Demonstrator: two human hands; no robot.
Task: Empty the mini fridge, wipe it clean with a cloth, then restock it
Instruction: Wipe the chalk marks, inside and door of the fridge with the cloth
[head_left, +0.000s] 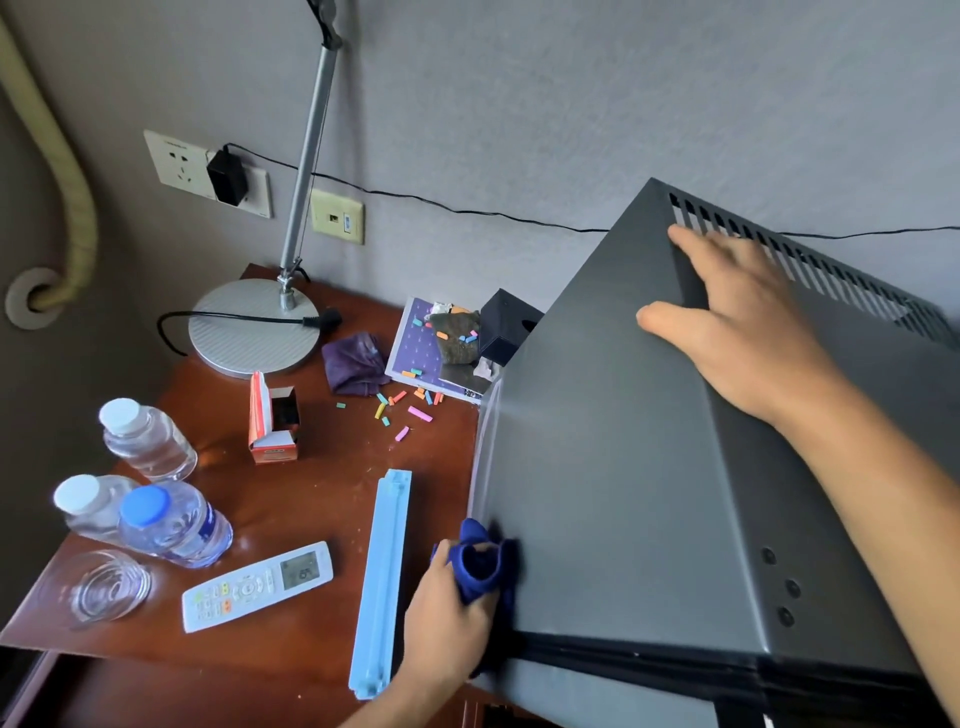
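A blue cloth (480, 564) is gripped in the curled fingers of the left hand (447, 618) and is pressed against the side of the dark mini fridge (613, 467), near its front corner. The right hand (737, 332) is laid flat on top of the fridge, with its fingers straight and spread; the vent slots (810, 260) are just past the fingertips. A light blue bar (382, 582) is seen on the wooden table (322, 488) just beside the left fingers. Three water bottles (171, 525) and a remote (257, 584) are further out to that side.
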